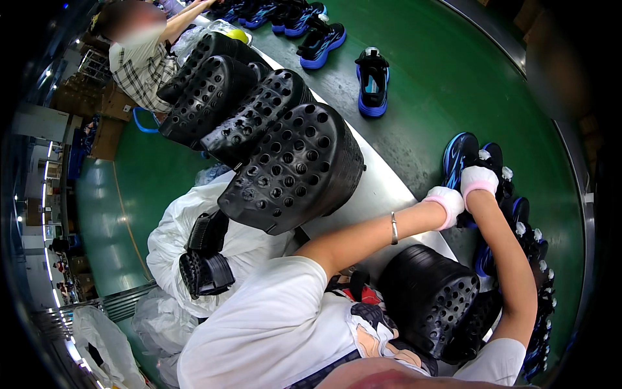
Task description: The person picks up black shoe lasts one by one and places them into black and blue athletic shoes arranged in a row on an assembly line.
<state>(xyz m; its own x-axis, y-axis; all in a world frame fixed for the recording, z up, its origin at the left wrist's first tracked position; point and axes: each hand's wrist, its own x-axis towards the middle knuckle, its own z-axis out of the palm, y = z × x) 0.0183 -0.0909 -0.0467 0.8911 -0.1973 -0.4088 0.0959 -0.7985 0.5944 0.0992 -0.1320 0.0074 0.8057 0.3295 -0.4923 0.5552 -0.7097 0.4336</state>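
Both my hands wear white gloves with pink cuffs and reach to the row of sneakers on the right. My right hand (pixel 480 179) is closed at the near end of a black-and-blue sneaker (pixel 460 154); its fingertips are hidden. Just left of it, my left hand (pixel 447 202) is rounded and closed beside the same sneaker, and what it grips, if anything, is hidden. A metal bracelet (pixel 394 228) circles my left wrist. More black sneakers (pixel 520 211) with blue soles and white stuffing lie close together beyond my right forearm.
Stacks of nested black shells with round holes (pixel 295 162) stand on the pale metal ledge (pixel 382 170) to the left. Another stack (pixel 431 292) sits between my arms. A single sneaker (pixel 373 84) rests on the green belt (pixel 440 71). A person (pixel 139 61) works at the far left.
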